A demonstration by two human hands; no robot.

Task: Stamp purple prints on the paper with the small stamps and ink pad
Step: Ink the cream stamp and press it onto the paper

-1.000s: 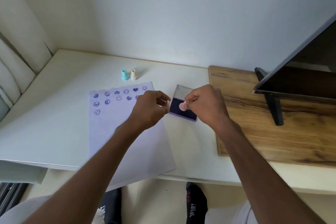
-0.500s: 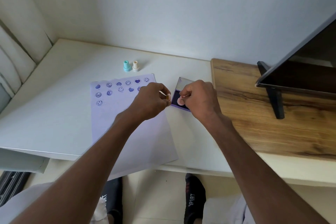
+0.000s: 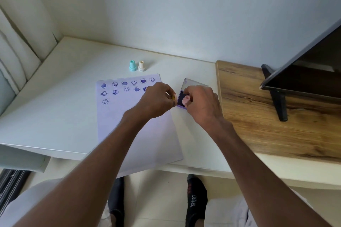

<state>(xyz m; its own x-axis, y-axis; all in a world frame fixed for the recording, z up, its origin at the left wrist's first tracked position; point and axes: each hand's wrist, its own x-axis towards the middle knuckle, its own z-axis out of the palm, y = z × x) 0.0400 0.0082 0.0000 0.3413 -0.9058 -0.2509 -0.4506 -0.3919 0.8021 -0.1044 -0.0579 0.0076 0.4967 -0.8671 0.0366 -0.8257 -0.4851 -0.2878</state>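
— Square purple ink pad (image 3: 180, 99) with clear hinged lid (image 3: 193, 84)?
— Open on the white tabletop (image 3: 55, 97), just right of the white sheet of paper (image 3: 140, 138). Lid tipped up at the far side. Dark inked surface showing in the tray, partly hidden behind both hands.

— In the tray?
— Only the ink surface, with a small pink round stamp (image 3: 185, 100) over it (touching the ink or just above, impossible to tell).

— Right hand (image 3: 203, 105)?
— Fingers curled, pinching that pink stamp between thumb and fingertips.

— Left hand (image 3: 156, 100)?
— Curled too, gripping a small yellowish stamp (image 3: 173, 97) at the fingertips, just beside the left edge of the pad, above the right edge of the paper.

— On the paper?
— Purple prints (image 3: 127, 88) in rows near the far edge: smiley faces and hearts, a full top row, a second row partly covered by the left hand, one lone smiley starting a third.

— Other stamps?
— Small teal stamp (image 3: 132, 65) and small cream stamp (image 3: 141, 65), upright, side by side on the tabletop beyond the paper's far edge, well apart from the pad.

— Elsewhere?
— Wooden board (image 3: 258, 116) to the right of the pad, carrying a dark flat screen (image 3: 304, 68) on a black stand (only its corner in view). Near end of the paper overhanging the tabletop edge.
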